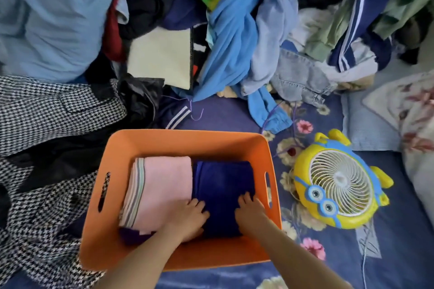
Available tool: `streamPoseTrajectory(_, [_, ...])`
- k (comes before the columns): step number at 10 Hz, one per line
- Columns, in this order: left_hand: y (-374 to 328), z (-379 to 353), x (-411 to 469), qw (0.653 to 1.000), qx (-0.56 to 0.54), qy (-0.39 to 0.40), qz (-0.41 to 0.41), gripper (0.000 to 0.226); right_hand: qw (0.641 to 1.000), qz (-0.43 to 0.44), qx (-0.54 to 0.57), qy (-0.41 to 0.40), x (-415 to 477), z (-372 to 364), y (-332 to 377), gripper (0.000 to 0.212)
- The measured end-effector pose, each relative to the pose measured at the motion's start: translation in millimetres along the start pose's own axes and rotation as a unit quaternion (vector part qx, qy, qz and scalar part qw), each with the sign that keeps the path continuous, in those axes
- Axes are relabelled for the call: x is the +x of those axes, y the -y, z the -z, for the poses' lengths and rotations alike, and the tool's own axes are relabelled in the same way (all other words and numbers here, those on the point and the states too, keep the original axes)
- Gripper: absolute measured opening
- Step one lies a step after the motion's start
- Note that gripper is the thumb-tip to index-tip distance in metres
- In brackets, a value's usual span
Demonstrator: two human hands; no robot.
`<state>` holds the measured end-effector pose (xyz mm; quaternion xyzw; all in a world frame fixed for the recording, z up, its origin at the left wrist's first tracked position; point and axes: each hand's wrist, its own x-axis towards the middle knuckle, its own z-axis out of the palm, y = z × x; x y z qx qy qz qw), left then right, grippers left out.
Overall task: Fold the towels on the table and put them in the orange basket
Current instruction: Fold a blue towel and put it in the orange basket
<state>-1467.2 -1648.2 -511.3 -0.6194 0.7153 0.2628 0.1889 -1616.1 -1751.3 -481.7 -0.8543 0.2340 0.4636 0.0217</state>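
Observation:
The orange basket [183, 142] sits in the near middle, on a blue floral sheet. Inside it, a folded pink towel [164, 185] with a striped edge lies on the left. A folded dark blue towel [222, 185] lies on the right. Both my hands are inside the basket at the blue towel's near end. My left hand [187, 217] grips its near left edge, beside the pink towel. My right hand [251, 212] holds its near right corner, fingers on top. A dark purple cloth [131, 236] peeks out under the pink towel's near end.
A big heap of clothes [230, 30] fills the far side, with a folded cream cloth [162, 58] in it. A houndstooth coat [47, 110] lies to the left of the basket. A yellow cartoon fan [338, 180] lies to its right, and a floral pillow [408, 110] at the far right.

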Motion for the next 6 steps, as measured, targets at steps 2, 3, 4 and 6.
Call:
streamPoseTrajectory(2, [0, 19, 22, 0.993, -0.03, -0.101, 0.047, 0.056, 0.972, -0.091, 0.179, -0.121, 19, 5, 12, 0.068])
streamPoseTrajectory(3, [1, 9, 33, 0.995, -0.028, -0.053, 0.078, 0.064, 0.963, -0.081, 0.224, -0.126, 31, -5, 14, 0.086])
streamPoseTrajectory(4, [2, 7, 32, 0.994, -0.014, -0.044, 0.096, 0.067, 0.975, -0.058, 0.204, -0.07, 36, -14, 11, 0.079])
streamPoseTrajectory(6, [4, 25, -3, 0.983, -0.041, -0.16, 0.083, 0.066, 0.957, -0.03, 0.273, -0.097, -10, 18, 3, 0.065])
